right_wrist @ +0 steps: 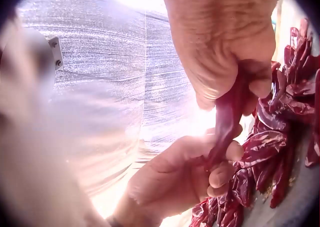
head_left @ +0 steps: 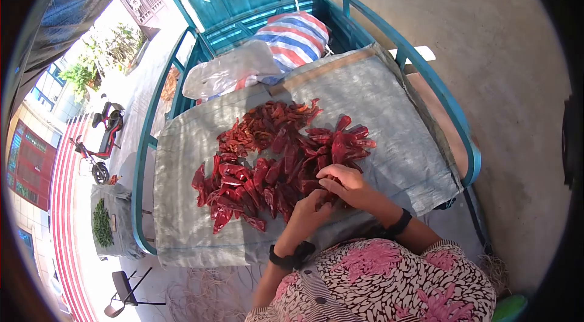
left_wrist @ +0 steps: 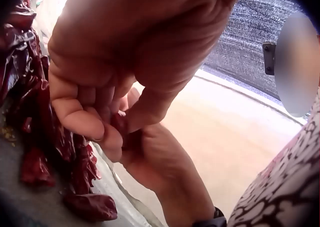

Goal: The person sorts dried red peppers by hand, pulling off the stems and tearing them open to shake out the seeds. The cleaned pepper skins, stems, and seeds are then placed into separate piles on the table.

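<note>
In the right wrist view a long dark red dried pepper (right_wrist: pixel 227 118) stretches between both hands. The right hand (right_wrist: pixel 225 42) grips its upper end, and the left hand (right_wrist: pixel 172 174) pinches its lower end between thumb and fingers. Seen from the head, the left hand (head_left: pixel 309 215) and right hand (head_left: pixel 348 187) meet at the near edge of a heap of whole red peppers (head_left: pixel 243 185). In the left wrist view, curled fingers of the left hand (left_wrist: pixel 125 62) mostly hide the held pepper (left_wrist: pixel 119 122).
Smaller red pepper pieces (head_left: pixel 261 126) lie behind the whole ones on a grey sheet (head_left: pixel 389 121). Teal cart rails (head_left: pixel 426 72) flank the sheet. A striped sack (head_left: pixel 295 36) and a clear plastic bag (head_left: pixel 234 69) lie at the back. A folding chair (head_left: pixel 126 290) stands lower left.
</note>
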`<action>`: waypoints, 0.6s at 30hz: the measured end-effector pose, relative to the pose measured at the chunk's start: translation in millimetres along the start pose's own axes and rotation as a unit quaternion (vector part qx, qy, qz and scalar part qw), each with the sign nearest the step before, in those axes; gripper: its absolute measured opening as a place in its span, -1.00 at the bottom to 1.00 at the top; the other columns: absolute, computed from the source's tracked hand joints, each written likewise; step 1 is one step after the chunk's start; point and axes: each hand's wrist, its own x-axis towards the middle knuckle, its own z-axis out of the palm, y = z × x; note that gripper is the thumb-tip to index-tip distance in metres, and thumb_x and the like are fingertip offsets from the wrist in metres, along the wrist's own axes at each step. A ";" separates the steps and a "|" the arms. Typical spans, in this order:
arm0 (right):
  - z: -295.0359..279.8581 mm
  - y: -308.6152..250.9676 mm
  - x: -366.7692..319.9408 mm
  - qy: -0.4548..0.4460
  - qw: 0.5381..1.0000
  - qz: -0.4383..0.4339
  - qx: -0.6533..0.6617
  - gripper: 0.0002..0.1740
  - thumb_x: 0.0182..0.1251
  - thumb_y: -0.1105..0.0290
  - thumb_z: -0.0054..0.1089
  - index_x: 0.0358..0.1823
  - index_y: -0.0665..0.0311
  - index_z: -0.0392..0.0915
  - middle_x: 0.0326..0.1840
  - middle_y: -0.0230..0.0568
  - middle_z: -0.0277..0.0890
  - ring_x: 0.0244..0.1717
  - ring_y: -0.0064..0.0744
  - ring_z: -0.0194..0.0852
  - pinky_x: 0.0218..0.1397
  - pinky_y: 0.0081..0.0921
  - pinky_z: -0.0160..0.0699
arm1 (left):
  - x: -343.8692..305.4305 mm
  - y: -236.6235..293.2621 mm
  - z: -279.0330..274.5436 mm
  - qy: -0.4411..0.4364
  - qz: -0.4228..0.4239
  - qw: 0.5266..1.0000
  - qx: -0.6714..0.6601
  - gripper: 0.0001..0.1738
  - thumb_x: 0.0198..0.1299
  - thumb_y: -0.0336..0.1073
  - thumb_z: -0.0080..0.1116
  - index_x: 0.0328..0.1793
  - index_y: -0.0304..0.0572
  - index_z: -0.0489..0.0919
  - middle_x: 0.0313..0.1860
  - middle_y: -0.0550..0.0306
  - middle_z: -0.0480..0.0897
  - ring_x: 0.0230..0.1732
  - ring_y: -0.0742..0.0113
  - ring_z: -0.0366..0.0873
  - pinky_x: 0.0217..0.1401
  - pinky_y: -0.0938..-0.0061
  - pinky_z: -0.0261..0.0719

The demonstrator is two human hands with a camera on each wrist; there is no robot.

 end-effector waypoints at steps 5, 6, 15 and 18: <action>-47.6 16.6 22.2 0.151 0.979 0.119 -0.071 -0.74 0.48 0.22 0.24 -0.04 0.26 0.66 -0.27 -0.16 0.68 -0.27 -0.29 0.65 -0.17 -0.36 0.55 | -19.4 10.9 -28.8 0.052 -0.029 0.997 -0.052 -0.64 0.50 -0.27 0.14 0.30 -0.32 0.55 -0.14 0.16 0.74 -0.27 0.59 0.58 -0.28 0.62 0.53; -62.8 22.3 27.8 0.154 0.972 0.127 -0.125 -0.75 0.45 0.22 0.27 -0.04 0.24 0.66 -0.25 -0.15 0.68 -0.24 -0.22 0.66 -0.15 -0.32 0.56 | -19.8 1.0 -33.3 0.065 -0.039 0.994 -0.080 -0.65 0.51 -0.26 0.14 0.30 -0.30 0.56 -0.17 0.17 0.73 -0.29 0.60 0.57 -0.32 0.65 0.50; -97.5 109.8 38.5 0.153 0.913 0.119 -0.360 -0.64 0.28 0.30 0.37 0.09 0.17 0.60 0.11 -0.04 0.56 0.01 0.03 0.60 0.09 -0.08 0.57 | -17.9 -50.7 -47.1 0.289 0.112 0.919 -0.242 -0.69 0.58 -0.16 0.00 0.11 -0.25 0.59 -0.38 0.26 0.61 -0.51 0.66 0.39 -0.56 0.71 0.19; -97.8 141.6 38.5 0.137 0.893 0.049 -0.427 -0.57 0.23 0.34 0.41 0.13 0.17 0.57 0.14 -0.02 0.54 0.06 0.07 0.57 0.13 -0.09 0.56 | -13.2 -62.4 -66.8 0.195 0.137 0.895 -0.378 -0.50 0.58 0.03 -0.14 0.19 -0.27 0.57 -0.33 0.13 0.60 -0.55 0.45 0.36 -0.49 0.57 0.27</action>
